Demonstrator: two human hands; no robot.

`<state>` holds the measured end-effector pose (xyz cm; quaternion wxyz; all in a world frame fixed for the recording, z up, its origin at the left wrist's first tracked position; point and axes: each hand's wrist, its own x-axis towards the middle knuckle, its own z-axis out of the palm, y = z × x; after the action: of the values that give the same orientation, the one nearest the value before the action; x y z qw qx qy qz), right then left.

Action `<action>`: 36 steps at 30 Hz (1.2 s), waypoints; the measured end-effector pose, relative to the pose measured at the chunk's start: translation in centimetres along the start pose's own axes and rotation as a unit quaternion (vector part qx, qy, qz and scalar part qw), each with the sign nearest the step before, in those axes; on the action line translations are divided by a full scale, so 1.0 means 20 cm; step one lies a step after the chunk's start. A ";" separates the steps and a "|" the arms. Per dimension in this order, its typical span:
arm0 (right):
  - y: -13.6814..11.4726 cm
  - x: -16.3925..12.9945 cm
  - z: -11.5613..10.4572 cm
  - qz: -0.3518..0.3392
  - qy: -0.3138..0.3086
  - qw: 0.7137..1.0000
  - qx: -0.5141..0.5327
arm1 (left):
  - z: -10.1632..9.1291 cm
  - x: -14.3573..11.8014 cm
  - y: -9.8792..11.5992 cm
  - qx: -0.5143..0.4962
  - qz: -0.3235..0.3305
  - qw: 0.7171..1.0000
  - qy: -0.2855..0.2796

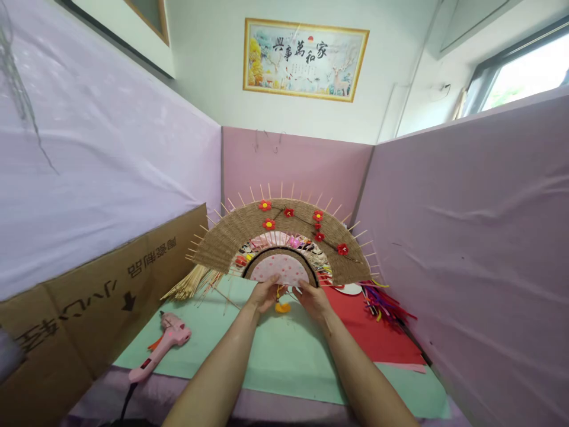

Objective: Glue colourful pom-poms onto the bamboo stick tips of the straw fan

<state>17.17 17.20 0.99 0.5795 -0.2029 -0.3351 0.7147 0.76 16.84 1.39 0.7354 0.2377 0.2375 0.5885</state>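
A fan-shaped craft (249,234) of woven jute twine on wooden sticks stands upright in front of me. Red paper flowers on a dark twig run across its top. Its centre is a pink dotted half-disc (280,270) with a dark rim. My left hand (265,295) grips the lower left edge of that half-disc. My right hand (313,299) grips its lower right edge. A small yellow-orange tassel (283,307) hangs between my hands below the fan.
A pink hot glue gun (166,341) lies on the green mat (288,356) at the left. Loose sticks (191,284) lie behind it. Red felt (377,338) and coloured strips (386,305) sit at the right. Pink partition walls and a cardboard sheet (89,320) enclose the table.
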 end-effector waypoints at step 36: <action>0.01 0.02 -0.02 0.030 0.028 0.999 -0.007 | -0.03 0.01 -0.01 -0.031 -0.015 0.999 -0.020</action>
<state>17.13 17.58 0.60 0.5655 -0.2368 -0.3176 0.7234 0.59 16.97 0.68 0.7560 0.2233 0.2078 0.5791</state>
